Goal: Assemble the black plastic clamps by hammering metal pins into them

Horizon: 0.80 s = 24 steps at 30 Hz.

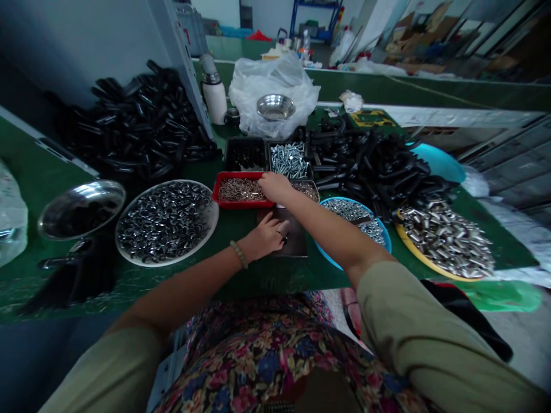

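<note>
My left hand (267, 236), with a beaded bracelet (239, 254) at the wrist, is over a dark metal plate (295, 248) on the bench. Its fingers are curled together near a small dark piece, too small to name. My right hand (276, 188) reaches over the right end of a red tray (243, 204) of small brownish screws or pins (241, 190). Its fingertips point down among them, and what they pinch, if anything, is hidden. Beneath the right wrist, a second tray of small parts (306, 189) is partly covered.
Behind stand a tray of bolts (289, 159) and a black tray (245, 154). Left are a plate of shiny clips (166, 223) and a steel bowl (81, 209). Right are a blue basin (387, 244), black handle-like parts (365, 160) and metal sleeves (447, 238).
</note>
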Available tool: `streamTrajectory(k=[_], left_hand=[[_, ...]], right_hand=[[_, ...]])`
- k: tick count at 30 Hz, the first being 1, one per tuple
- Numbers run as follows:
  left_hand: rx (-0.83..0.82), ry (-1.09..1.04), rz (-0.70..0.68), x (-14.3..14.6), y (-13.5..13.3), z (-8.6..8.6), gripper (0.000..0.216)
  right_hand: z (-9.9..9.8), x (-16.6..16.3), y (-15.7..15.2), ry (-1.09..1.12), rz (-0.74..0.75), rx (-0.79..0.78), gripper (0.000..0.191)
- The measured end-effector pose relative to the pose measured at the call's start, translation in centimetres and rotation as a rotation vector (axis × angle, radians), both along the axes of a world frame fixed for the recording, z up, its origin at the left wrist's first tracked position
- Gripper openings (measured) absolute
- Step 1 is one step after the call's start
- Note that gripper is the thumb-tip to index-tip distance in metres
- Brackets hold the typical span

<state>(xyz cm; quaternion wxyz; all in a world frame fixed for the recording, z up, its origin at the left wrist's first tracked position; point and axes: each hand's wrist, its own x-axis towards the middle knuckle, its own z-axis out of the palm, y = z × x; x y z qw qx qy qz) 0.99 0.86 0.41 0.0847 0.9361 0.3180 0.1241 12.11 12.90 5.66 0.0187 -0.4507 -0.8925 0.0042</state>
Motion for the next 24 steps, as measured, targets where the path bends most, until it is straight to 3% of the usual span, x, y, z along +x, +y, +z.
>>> streamTrajectory(k=[4,8,12,15,19,24], left_hand=[[0.049,-0.051,0.033,0.4,-0.8,-0.9,0.043],[-0.015,-0.115,0.201,0.2,-1.9,-0.7,0.040],[-0.111,-0.189,0.306,0.5,-1.9,-1.4,0.051],[-0.131,-0.226,0.317,0.8,-1.6,-2.0,0.061],[-0.142,-0.236,0.328,0.8,-1.5,-2.1,0.056],[-0.150,-0.230,0.349,0.9,-1.6,-1.9,0.056]], right_hand=[[-1.2,-1.9,1.8,-0.048,0.034,0.011,0.022],[-0.4,-0.9,1.0,-0.015,0.007,0.034,0.026],[0.2,2.7,-2.1,0.340,-0.070,-0.125,0.023],[-0.8,6.5,-5.7,0.550,-0.138,-0.323,0.017],[-2.8,9.5,-9.4,0.548,-0.246,-0.428,0.014],[-3.8,9.1,-10.3,0.403,-0.215,-0.293,0.014]])
